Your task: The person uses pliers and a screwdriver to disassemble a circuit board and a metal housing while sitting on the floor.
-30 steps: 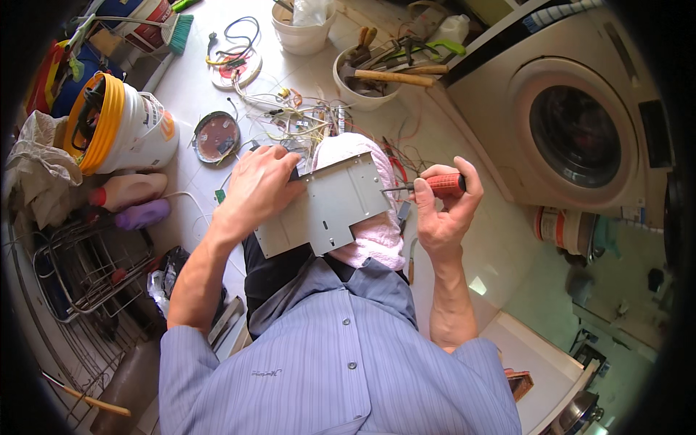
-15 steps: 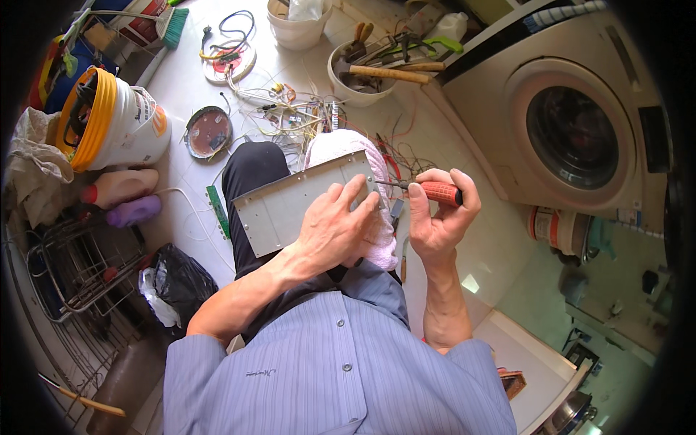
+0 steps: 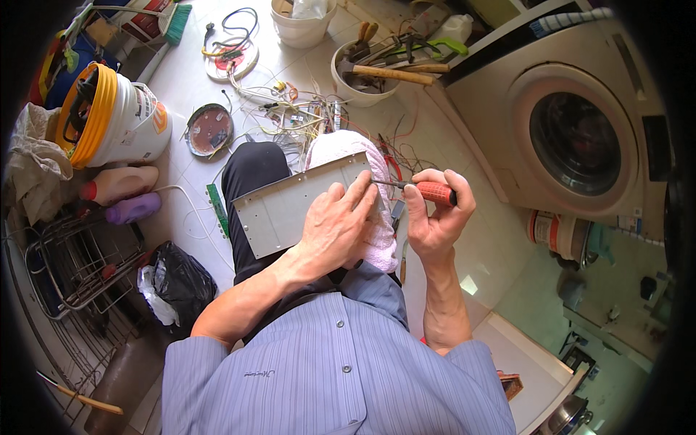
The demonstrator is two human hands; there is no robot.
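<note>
A flat grey metal panel [image 3: 272,217] with small holes along its edges lies slanted across my thighs. Part of it rests over a pink towel [image 3: 335,151] draped on my right knee. My left hand [image 3: 330,225] lies on the panel's right part, fingers stretched toward the right edge; its thumb is hidden. In my right hand [image 3: 438,225] is a screwdriver with a red handle [image 3: 436,193], held almost level. Its thin shaft points left and its tip meets the panel's right edge, close to my left fingertips. Whether a screw sits there is too small to tell.
Tangled wires [image 3: 297,116] and a round reddish-brown plate [image 3: 209,130] lie beyond my knees. A tool bucket [image 3: 362,90] stands behind them. The washing machine [image 3: 507,145] is at right; a white-and-yellow bucket [image 3: 138,123], wire rack [image 3: 72,254] and black bag [image 3: 185,283] are at left.
My right hand and the screwdriver have shifted slightly left, bringing the tip close to my left fingertips. My left fingers have moved a little; the panel stays put.
</note>
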